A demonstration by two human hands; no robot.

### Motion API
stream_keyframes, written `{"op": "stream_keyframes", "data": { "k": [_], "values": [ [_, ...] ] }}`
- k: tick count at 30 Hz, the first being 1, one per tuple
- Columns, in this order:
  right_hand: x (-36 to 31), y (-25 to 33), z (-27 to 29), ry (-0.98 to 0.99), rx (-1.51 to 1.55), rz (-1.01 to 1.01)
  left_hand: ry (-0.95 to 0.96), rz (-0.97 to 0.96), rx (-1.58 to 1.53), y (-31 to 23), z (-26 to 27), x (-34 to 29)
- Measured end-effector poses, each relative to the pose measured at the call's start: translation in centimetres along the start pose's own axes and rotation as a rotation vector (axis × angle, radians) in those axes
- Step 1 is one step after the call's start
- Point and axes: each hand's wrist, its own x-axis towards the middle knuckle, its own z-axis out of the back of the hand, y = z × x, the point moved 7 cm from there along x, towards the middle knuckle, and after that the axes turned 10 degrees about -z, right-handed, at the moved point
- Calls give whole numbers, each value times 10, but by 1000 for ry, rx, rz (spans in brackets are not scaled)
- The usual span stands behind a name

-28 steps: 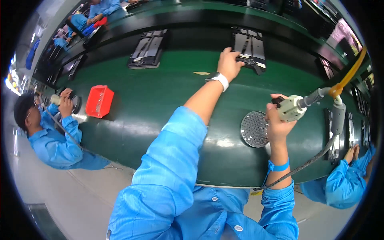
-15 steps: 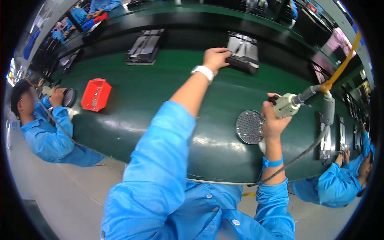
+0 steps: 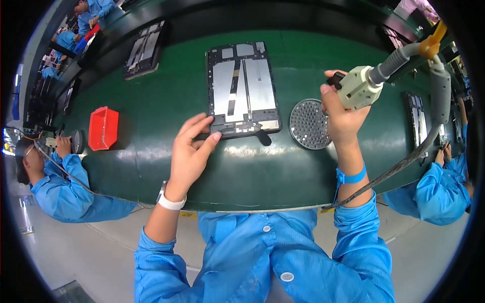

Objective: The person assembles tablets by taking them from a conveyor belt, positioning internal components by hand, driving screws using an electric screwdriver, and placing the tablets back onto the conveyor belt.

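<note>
An opened tablet (image 3: 255, 93), its silver inner plate, dark ribbon cables and black frame exposed, lies flat on the green bench in front of me. My left hand (image 3: 189, 151) grips its near left corner between thumb and fingers. A short black tab (image 3: 263, 138) sticks out past the tablet's near edge. In my right hand (image 3: 347, 118) is a pale electric screwdriver (image 3: 361, 87), held off the bench to the right of the tablet; its bit is hidden. Below that hand sits a round grey dish (image 3: 304, 129) with a perforated plate, partly covered by the hand.
A red bin (image 3: 103, 129) with small parts stands at left. Another opened tablet (image 3: 145, 50) rests at the back left. The screwdriver's cable (image 3: 394, 174) loops past my right forearm. Co-workers in blue sit at left (image 3: 63, 182) and right (image 3: 439, 184); more tablets (image 3: 418, 121) lie rightward.
My left hand has drawn the tablet from the back of the bench toward me and now holds its near left corner. My right hand still holds the screwdriver near the dish.
</note>
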Motion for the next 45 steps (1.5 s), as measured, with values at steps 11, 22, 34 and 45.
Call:
{"op": "stream_keyframes", "data": {
  "k": [11, 22, 34, 45],
  "values": [
    [-5, -14, -5, 23, 32, -87, 430, -1094, 592, -66, -84, 3],
    [-8, 0, -9, 19, 51, -4, 210, -852, 430, -56, -89, 24],
    [-19, -11, -27, 91, 232, -181, 78, -811, 432, -52, -90, 19],
    [-24, -2, -61, 206, 230, -161, 89, -736, 441, -44, -89, 22]
  ]
}}
